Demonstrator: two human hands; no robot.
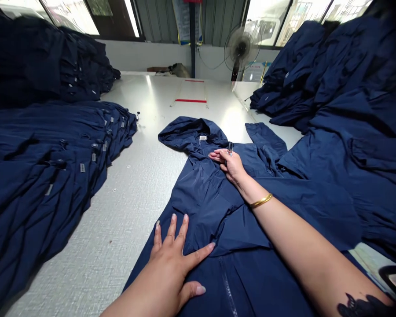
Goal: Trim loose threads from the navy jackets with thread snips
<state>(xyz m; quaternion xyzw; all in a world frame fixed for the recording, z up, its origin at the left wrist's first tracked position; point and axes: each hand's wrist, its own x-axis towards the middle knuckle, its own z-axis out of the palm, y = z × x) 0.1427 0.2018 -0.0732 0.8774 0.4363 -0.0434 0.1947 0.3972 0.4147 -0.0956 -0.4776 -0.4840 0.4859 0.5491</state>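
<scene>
A navy hooded jacket (201,189) lies spread on the pale table, its hood (193,130) at the far end with a small white label (203,138) at the neck. My left hand (173,255) rests flat on the jacket's near part, fingers spread, holding nothing. Below the hood, my right hand (229,164) is over the upper part of the jacket, its fingers curled. A small metal tool, apparently thread snips (230,146), pokes up from that hand; the rest is hidden in the palm. One sleeve (265,136) stretches away at the right.
Piles of navy garments with small white tags (59,145) line the left side. Another tall heap (343,83) rises on the right, meeting the jacket. Red tape (190,101) marks the tabletop (145,171). A standing fan (241,46) is beyond the far edge.
</scene>
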